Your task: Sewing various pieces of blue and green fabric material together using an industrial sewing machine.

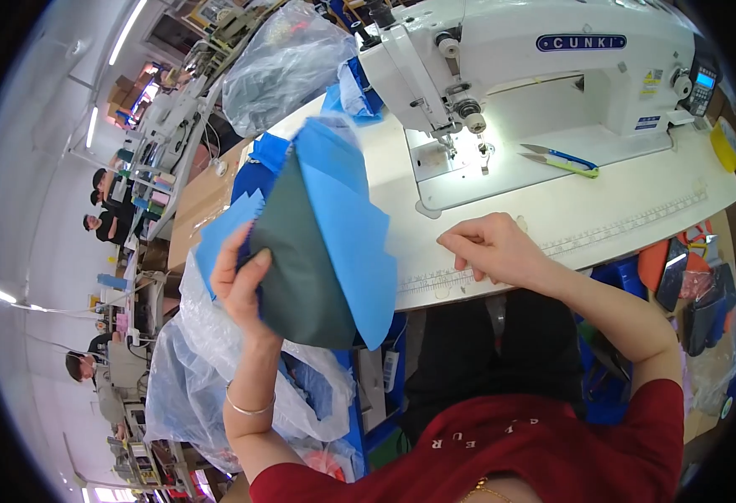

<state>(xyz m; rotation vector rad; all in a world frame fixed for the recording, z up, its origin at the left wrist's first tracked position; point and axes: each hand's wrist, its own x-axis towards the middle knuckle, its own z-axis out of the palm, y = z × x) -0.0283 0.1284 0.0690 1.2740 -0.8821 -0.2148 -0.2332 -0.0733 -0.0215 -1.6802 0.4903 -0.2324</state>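
Shirt (468, 465), at five o'clock: dark red, short-sleeved, white lettering (458, 438). Trousers (523, 360), toward four o'clock: black. Slim silver-coloured bangle (250, 411) at seven o'clock; gold-coloured chain (482, 483) at five.

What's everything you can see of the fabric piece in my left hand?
The fabric piece pairs a smooth grey-green panel with a bright blue panel, which has a stepped outer edge and looks thin. Its left edge looks jagged. It is held up at a slant near the left end of the white tabletop, its lower end reaching past the front edge in this view. The left hand grips its left side, thumb on the grey-green face.
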